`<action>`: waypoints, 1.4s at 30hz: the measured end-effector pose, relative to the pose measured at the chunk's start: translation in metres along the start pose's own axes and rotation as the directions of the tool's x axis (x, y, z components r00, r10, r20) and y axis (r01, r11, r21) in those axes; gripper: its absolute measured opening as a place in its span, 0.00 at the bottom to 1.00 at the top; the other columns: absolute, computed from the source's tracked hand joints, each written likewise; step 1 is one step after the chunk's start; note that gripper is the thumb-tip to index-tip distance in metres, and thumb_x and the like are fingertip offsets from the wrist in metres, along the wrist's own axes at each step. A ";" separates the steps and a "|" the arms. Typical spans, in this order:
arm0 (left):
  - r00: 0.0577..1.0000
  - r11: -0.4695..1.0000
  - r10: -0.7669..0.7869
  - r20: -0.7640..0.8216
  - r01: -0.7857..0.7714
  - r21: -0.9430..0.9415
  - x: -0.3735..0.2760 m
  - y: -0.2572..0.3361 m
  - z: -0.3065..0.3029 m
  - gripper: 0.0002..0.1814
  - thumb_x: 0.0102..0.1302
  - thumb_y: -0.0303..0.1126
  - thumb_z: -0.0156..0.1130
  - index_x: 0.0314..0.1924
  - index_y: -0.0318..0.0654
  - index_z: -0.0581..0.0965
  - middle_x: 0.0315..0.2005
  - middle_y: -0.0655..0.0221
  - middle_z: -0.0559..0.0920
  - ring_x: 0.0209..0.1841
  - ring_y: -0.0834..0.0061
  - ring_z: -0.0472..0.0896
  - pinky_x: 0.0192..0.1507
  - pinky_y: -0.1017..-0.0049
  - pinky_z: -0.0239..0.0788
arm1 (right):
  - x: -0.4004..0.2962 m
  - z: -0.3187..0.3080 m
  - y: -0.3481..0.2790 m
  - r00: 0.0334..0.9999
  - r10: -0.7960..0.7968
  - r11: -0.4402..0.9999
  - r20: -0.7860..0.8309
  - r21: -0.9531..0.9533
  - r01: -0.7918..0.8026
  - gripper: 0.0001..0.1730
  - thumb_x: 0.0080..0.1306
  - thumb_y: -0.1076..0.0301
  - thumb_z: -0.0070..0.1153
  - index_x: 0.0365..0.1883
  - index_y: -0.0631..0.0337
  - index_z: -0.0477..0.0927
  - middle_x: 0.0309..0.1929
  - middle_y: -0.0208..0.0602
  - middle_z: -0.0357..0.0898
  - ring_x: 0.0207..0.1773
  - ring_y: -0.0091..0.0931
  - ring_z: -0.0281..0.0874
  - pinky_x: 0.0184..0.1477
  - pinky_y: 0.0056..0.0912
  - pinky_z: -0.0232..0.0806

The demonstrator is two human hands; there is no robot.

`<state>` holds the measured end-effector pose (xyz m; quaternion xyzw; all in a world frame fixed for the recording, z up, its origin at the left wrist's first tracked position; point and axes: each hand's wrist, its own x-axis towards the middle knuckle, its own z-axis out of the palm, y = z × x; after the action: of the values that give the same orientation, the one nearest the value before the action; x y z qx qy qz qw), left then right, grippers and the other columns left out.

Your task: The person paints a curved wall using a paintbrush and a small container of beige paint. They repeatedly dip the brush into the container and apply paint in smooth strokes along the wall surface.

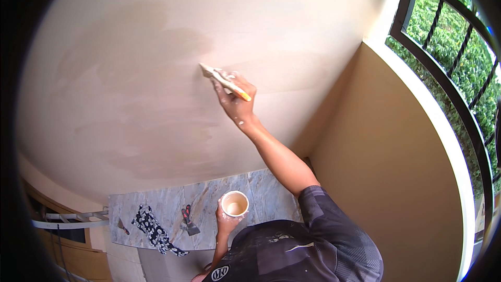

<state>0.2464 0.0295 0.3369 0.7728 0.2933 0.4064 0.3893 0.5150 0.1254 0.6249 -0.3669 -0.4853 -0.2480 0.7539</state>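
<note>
My right hand is raised and grips a paintbrush by its pale, paint-smeared handle with an orange end. The bristles point up and left against the wall, where darker, damp-looking patches spread over the pale surface; whether they press on it I cannot tell exactly. Lower down, close to my body, my left hand holds a white-rimmed cup from the side. Pale paint or similar liquid lies in the bottom of the cup. White splashes mark both hands.
Below the wall runs a marbled tile ledge carrying a putty knife, a smaller scraper and a black-and-white patterned cloth. A metal ladder stands at left. On the right are a beige side wall and a black metal railing.
</note>
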 end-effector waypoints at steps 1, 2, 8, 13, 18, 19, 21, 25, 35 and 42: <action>1.000 1.000 -0.011 0.009 0.011 0.002 -0.001 0.002 0.000 0.50 0.41 0.35 0.90 0.63 0.35 0.70 0.51 0.58 0.84 0.52 0.61 0.84 0.56 0.64 0.76 | 0.001 0.016 -0.011 0.997 0.041 0.998 0.060 0.042 -0.043 0.10 0.59 0.79 0.70 0.40 0.63 0.88 0.37 0.44 0.87 0.36 0.37 0.86 0.36 0.34 0.78; 1.000 1.000 -0.022 0.018 0.021 0.005 -0.001 0.005 -0.001 0.50 0.41 0.34 0.89 0.63 0.34 0.69 0.51 0.59 0.83 0.53 0.63 0.83 0.57 0.64 0.76 | 0.002 0.023 -0.012 0.988 0.111 0.991 0.106 0.057 -0.117 0.10 0.60 0.80 0.72 0.41 0.67 0.88 0.35 0.43 0.86 0.33 0.28 0.84 0.34 0.28 0.74; 0.994 0.996 -0.056 -0.091 0.062 0.062 -0.002 0.022 -0.002 0.47 0.42 0.31 0.89 0.61 0.34 0.70 0.50 0.59 0.83 0.52 0.65 0.83 0.56 0.65 0.76 | 0.041 -0.081 0.069 0.972 0.181 0.983 -0.152 0.064 -0.174 0.12 0.67 0.80 0.66 0.47 0.78 0.83 0.42 0.42 0.87 0.40 0.26 0.87 0.43 0.27 0.82; 0.973 0.989 -0.133 -0.187 0.117 -0.093 -0.009 0.007 0.003 0.46 0.41 0.34 0.90 0.59 0.36 0.71 0.49 0.60 0.83 0.51 0.64 0.83 0.56 0.65 0.75 | 0.100 -0.224 0.091 0.894 0.070 0.961 -0.443 -0.211 -0.180 0.09 0.68 0.81 0.63 0.45 0.77 0.84 0.40 0.42 0.86 0.35 0.25 0.86 0.40 0.26 0.82; 0.974 0.992 -0.104 -0.203 0.087 -0.088 -0.006 -0.001 0.007 0.46 0.41 0.34 0.90 0.58 0.36 0.72 0.48 0.60 0.83 0.50 0.63 0.83 0.55 0.65 0.75 | 0.120 -0.249 0.091 0.882 -0.149 0.849 -0.447 -0.515 -0.117 0.08 0.67 0.80 0.64 0.43 0.72 0.86 0.39 0.41 0.88 0.40 0.29 0.88 0.40 0.31 0.81; 0.976 0.992 -0.101 -0.191 0.085 -0.091 -0.005 0.001 0.008 0.45 0.41 0.34 0.90 0.58 0.36 0.72 0.48 0.60 0.83 0.50 0.63 0.83 0.55 0.65 0.75 | 0.119 -0.242 0.087 0.898 -0.158 0.815 -0.410 -0.568 -0.116 0.08 0.66 0.79 0.64 0.43 0.71 0.87 0.39 0.41 0.88 0.40 0.29 0.88 0.40 0.32 0.81; 0.984 0.997 -0.079 -0.160 0.075 -0.036 -0.003 0.009 0.006 0.45 0.42 0.30 0.89 0.59 0.36 0.71 0.49 0.61 0.83 0.51 0.66 0.83 0.55 0.66 0.76 | 0.117 -0.201 0.092 0.917 -0.241 0.784 -0.317 -0.621 -0.008 0.08 0.63 0.76 0.67 0.41 0.65 0.88 0.37 0.44 0.86 0.35 0.33 0.87 0.36 0.33 0.78; 0.985 0.993 -0.114 -0.128 0.116 0.005 -0.002 0.015 0.002 0.45 0.42 0.29 0.88 0.60 0.36 0.70 0.49 0.61 0.83 0.51 0.66 0.83 0.55 0.65 0.76 | 0.097 -0.065 0.047 0.944 -0.271 0.897 -0.186 -0.404 0.178 0.07 0.62 0.79 0.69 0.38 0.68 0.88 0.36 0.43 0.87 0.33 0.26 0.86 0.32 0.28 0.77; 0.973 0.985 -0.143 -0.180 0.158 0.069 -0.018 0.015 -0.009 0.45 0.41 0.34 0.89 0.58 0.36 0.71 0.48 0.59 0.84 0.49 0.61 0.84 0.54 0.63 0.76 | 0.115 -0.080 0.082 0.910 0.329 0.942 -0.252 0.157 -0.297 0.15 0.65 0.77 0.68 0.47 0.81 0.84 0.34 0.43 0.89 0.32 0.24 0.86 0.37 0.25 0.77; 0.962 0.985 -0.170 -0.214 0.157 -0.073 -0.009 0.008 -0.005 0.42 0.43 0.29 0.88 0.57 0.36 0.71 0.48 0.60 0.84 0.49 0.65 0.83 0.53 0.65 0.76 | 0.148 -0.274 0.130 0.796 -0.142 0.856 -0.588 -0.476 -0.200 0.10 0.65 0.76 0.67 0.42 0.73 0.87 0.36 0.37 0.89 0.33 0.24 0.87 0.36 0.28 0.79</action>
<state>0.2388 0.0203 0.3421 0.6852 0.3859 0.4637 0.4081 0.8212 -0.0159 0.6484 -0.4638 -0.1286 -0.4602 0.7460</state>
